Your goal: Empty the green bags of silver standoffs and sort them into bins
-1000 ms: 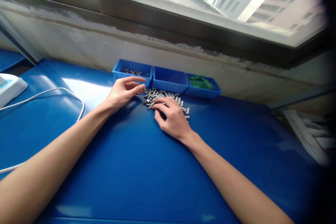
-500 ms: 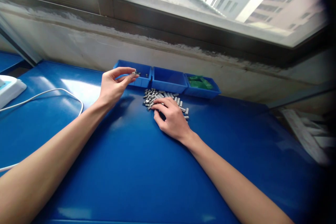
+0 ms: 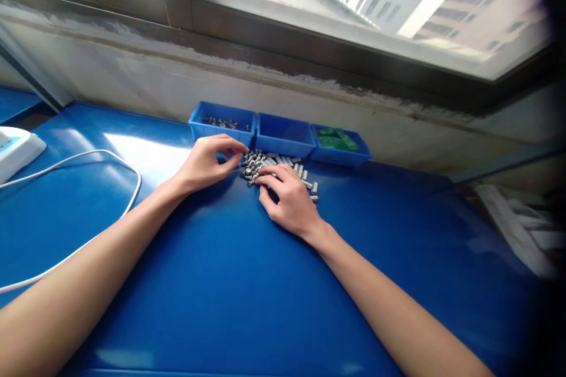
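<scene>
A pile of small silvery metal parts [image 3: 253,162] lies on the blue table [image 3: 247,283], with short metal bars [image 3: 300,169] at its right side. My left hand [image 3: 216,159] is at the pile's left edge, thumb and forefinger apart at the parts, nothing visible between them. My right hand [image 3: 289,197] rests over the pile's front right, fingers bent and spread, fingertips touching the parts; nothing is seen held. Behind the pile, the left blue bin [image 3: 223,133] holds small metal parts.
The middle blue bin [image 3: 285,146] shows nothing inside. Green items [image 3: 338,139] fill the right blue bin [image 3: 340,156]. A white cable [image 3: 139,179] curves over the table's left side near a white device [image 3: 20,150]. Behind stand a wall and window.
My left hand has moved from above the left bin down and right to the pile. The small metal part it held is gone from its fingers. My right hand has stayed in place.
</scene>
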